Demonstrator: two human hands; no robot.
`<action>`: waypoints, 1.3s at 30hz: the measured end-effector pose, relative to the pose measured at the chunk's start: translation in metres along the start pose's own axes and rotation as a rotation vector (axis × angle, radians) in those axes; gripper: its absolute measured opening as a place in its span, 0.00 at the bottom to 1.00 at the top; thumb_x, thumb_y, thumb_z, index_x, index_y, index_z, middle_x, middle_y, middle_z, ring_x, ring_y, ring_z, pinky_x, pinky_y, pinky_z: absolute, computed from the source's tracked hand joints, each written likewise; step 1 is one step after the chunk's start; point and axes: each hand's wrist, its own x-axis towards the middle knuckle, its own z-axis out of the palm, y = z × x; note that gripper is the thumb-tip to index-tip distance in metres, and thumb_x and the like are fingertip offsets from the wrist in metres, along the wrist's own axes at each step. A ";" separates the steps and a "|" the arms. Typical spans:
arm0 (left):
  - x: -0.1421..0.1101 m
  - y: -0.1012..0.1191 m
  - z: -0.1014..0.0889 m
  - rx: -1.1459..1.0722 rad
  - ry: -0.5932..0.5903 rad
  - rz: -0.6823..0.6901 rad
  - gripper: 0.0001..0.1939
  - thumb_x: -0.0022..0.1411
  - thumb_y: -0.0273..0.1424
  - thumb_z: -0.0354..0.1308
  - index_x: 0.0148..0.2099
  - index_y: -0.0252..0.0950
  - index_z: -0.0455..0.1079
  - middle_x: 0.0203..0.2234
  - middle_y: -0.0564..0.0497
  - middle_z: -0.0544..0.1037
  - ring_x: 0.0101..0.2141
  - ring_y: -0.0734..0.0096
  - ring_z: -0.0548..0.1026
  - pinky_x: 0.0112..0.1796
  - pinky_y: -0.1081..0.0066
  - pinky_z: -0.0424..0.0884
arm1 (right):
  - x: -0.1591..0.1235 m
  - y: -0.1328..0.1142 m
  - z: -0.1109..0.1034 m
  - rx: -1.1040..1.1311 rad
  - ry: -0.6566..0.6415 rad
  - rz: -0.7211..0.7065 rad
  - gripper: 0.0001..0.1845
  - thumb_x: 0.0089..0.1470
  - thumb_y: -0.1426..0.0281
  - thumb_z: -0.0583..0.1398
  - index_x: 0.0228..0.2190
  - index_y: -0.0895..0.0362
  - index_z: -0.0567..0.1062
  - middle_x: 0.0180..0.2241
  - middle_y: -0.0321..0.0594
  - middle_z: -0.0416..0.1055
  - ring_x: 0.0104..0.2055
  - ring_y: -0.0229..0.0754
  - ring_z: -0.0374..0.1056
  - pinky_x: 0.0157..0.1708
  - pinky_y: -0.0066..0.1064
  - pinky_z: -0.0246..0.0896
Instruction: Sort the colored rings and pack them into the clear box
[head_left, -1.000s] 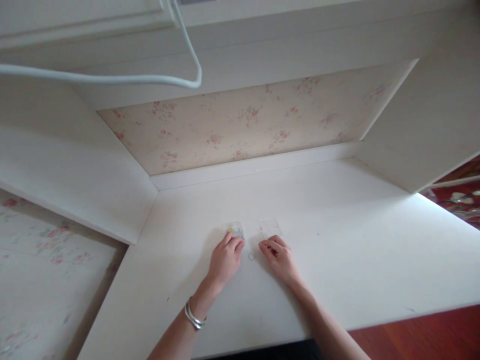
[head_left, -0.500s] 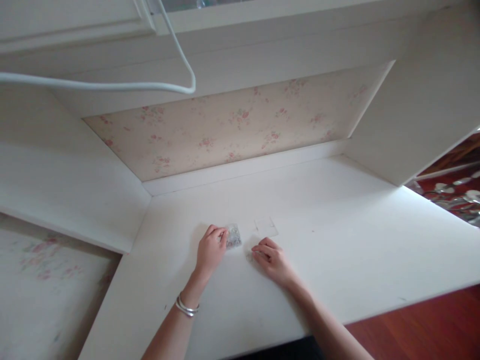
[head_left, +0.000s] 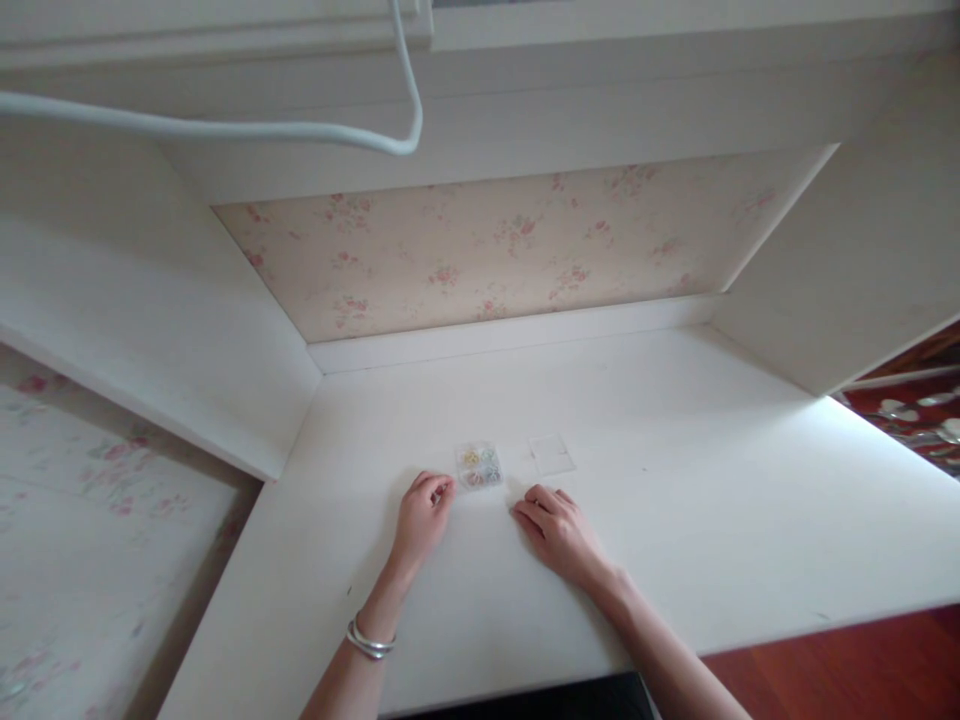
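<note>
A small clear compartment box (head_left: 479,466) lies on the white tabletop with tiny pieces inside, yellow, green, reddish and dark grey by section. Just left of its near corner is my left hand (head_left: 424,515), thumb and fingertips pinched together; anything between them is too small to make out. My right hand (head_left: 556,525) rests on the surface to the right of the box, its fingers curled down and closed. Whatever lies under those fingertips is hidden. Beyond the right hand, a flat clear lid (head_left: 551,453) lies apart from the box.
White side panels flank the tabletop (head_left: 675,500), and a floral-papered back wall (head_left: 450,265) closes it off. A white cable (head_left: 247,130) hangs across the upper left. Red flooring (head_left: 840,655) shows past the table's front right edge.
My left hand has drawn back from over the box to its near left side, uncovering the coloured pieces. My right hand stays near the same spot. The whole view has shifted a little.
</note>
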 end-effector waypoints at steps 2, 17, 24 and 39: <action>-0.002 -0.001 0.000 -0.009 0.014 -0.003 0.14 0.63 0.37 0.48 0.37 0.36 0.72 0.31 0.49 0.74 0.30 0.71 0.72 0.33 0.71 0.69 | -0.003 -0.003 -0.001 -0.009 -0.004 0.016 0.15 0.61 0.69 0.50 0.35 0.52 0.76 0.31 0.40 0.70 0.32 0.40 0.64 0.36 0.33 0.58; -0.010 0.004 -0.003 -0.034 0.050 0.045 0.12 0.64 0.33 0.47 0.37 0.38 0.71 0.31 0.50 0.74 0.32 0.72 0.73 0.33 0.74 0.69 | -0.016 -0.004 0.010 -0.020 0.003 0.087 0.15 0.61 0.69 0.48 0.38 0.52 0.74 0.35 0.42 0.69 0.34 0.41 0.65 0.36 0.33 0.61; -0.011 0.006 -0.005 -0.030 0.037 0.046 0.12 0.64 0.31 0.47 0.35 0.38 0.71 0.31 0.51 0.73 0.31 0.73 0.72 0.34 0.73 0.69 | 0.031 -0.011 0.011 0.131 0.204 0.141 0.16 0.61 0.63 0.49 0.37 0.53 0.75 0.34 0.42 0.68 0.34 0.40 0.66 0.36 0.31 0.62; -0.011 0.002 -0.004 -0.051 0.015 0.033 0.12 0.64 0.32 0.47 0.34 0.37 0.71 0.30 0.50 0.72 0.32 0.72 0.72 0.35 0.73 0.67 | 0.062 0.022 0.011 0.025 0.297 0.227 0.18 0.60 0.61 0.50 0.35 0.54 0.77 0.33 0.40 0.69 0.32 0.37 0.66 0.35 0.29 0.59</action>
